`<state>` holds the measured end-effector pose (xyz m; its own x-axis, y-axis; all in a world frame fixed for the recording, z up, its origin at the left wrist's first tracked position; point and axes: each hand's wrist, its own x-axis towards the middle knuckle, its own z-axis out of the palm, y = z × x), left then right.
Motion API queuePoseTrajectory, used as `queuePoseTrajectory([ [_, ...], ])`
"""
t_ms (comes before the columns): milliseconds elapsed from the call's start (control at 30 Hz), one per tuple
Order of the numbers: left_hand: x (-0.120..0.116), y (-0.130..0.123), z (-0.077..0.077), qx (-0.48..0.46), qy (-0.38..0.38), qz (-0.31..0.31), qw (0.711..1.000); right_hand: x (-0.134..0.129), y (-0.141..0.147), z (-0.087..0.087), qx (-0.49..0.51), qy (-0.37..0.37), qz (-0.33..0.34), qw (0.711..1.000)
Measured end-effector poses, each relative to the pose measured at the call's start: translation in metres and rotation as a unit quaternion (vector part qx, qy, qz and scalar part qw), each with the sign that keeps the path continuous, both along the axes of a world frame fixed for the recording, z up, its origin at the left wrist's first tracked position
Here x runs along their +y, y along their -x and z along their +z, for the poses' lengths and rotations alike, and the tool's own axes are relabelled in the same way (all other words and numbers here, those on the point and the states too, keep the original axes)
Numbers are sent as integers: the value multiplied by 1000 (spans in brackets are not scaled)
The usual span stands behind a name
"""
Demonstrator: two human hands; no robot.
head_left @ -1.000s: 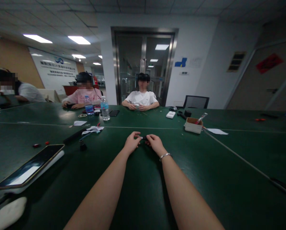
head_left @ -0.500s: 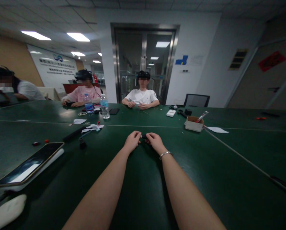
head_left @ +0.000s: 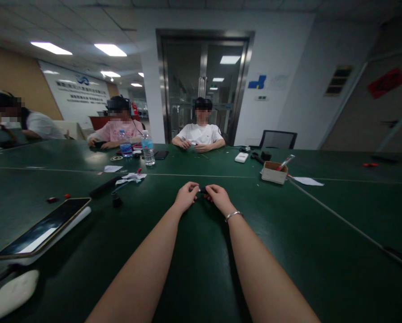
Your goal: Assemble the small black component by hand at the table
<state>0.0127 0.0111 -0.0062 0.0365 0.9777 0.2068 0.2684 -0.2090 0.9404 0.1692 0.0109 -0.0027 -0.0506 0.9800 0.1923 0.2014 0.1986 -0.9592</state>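
Above the dark green table (head_left: 201,251), both my hands meet over a small black piece (head_left: 203,190) with a light, metallic-looking left end. My right hand (head_left: 219,198), with a silver bangle at the wrist, pinches the black part between thumb and fingers. At the light end, my left hand (head_left: 186,197) is closed, its fingertips pressed together. The piece is mostly covered by fingers, so its exact kind cannot be made out.
A phone (head_left: 46,226) leans on a white support at left, near a white mouse-shaped object (head_left: 14,291). Beyond are a black stub (head_left: 116,199), paper scraps (head_left: 131,178), water bottles (head_left: 148,150) and a small box (head_left: 274,174). A cable (head_left: 335,215) crosses the right. People sit opposite.
Slightly more of the black piece shows between my hands, and its light end stands a little clearer. Both hands stay in nearly the same place; the view has shifted very slightly.
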Motion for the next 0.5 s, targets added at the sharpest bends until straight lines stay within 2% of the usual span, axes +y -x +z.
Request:
queuePoseTrajectory([
  [200,2,-1,-2,5,-4,16,1000,0,0,0,-5,-5,4,1000],
  [500,-5,-1,6,8,15,-14,1000,-1,-1,0,12,-2,-4,1000],
])
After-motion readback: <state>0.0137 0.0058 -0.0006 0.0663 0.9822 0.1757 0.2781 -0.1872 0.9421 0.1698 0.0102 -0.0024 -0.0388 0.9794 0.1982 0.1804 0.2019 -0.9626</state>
